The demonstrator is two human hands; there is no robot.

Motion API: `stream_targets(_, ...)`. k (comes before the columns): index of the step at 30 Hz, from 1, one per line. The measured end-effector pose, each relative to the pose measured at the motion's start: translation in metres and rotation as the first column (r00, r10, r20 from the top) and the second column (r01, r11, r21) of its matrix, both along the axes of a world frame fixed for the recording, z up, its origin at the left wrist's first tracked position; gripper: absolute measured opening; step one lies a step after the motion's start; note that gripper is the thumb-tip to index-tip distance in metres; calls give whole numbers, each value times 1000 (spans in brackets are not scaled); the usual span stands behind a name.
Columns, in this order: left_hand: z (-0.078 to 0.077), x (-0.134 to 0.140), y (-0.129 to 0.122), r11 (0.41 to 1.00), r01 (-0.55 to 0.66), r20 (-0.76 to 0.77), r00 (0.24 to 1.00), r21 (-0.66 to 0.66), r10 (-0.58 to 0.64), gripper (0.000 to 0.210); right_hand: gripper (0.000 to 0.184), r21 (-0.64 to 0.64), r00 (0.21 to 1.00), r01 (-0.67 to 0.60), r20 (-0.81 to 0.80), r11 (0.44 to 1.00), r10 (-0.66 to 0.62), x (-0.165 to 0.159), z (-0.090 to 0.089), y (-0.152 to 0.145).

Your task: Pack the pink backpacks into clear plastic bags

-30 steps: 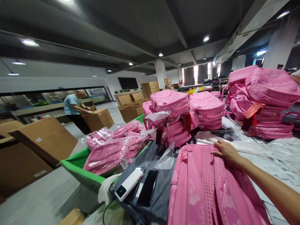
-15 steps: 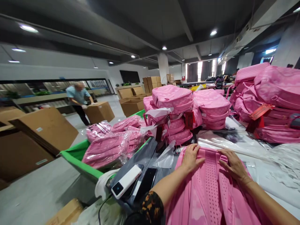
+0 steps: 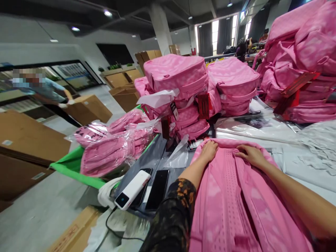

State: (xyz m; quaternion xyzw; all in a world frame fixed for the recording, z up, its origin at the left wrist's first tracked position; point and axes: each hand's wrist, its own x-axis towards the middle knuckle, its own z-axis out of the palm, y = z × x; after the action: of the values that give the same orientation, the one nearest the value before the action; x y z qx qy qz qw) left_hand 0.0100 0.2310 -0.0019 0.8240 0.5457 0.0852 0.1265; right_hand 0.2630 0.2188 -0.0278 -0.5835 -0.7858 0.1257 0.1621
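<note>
A pink backpack [image 3: 225, 196] lies before me with its perforated back panel and shoulder straps facing up. My left hand [image 3: 209, 151] is closed on the upper left edge of the bag, its fingers curled. On the other side, my right hand [image 3: 250, 155] grips the bag at the top of the right shoulder strap, thumb and fingers bent together; the fingertips are partly hidden. Past the bag's top stand stacked pink backpacks [image 3: 174, 75] with red and black hang tags [image 3: 203, 106] and white sheets hanging from them.
Left of the bag lie a white power bank [image 3: 132, 189] and a black phone [image 3: 158, 189]. A green-rimmed bin [image 3: 78, 176] holds plastic-wrapped pink backpacks. Clear plastic bags [image 3: 252, 127] lie on the table, with more backpacks [image 3: 309, 52] piled right. A person [image 3: 52, 92] handles a cardboard box [image 3: 88, 108].
My view has tilted down and shifted right. Both hands stay on the backpack's top; the right fingers have bent in toward the strap. The bag's straps and panel lie more upward-facing.
</note>
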Motion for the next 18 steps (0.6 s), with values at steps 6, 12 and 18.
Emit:
stream_targets(6,23,12,-23,991,-67,-21,998,-116,65,67,32,28,999,48,10,998,-48,-3,3,35)
stream_targets(12,16,36,-77,966,-46,-21,999,-254,42,101,26,125,995,75,58,989,-83,-32,8,56)
stream_targets(18,-11,41,-59,985,-159,76,984,-61,164,80,57,289,989,-36,148,957,-8,-47,10,-19)
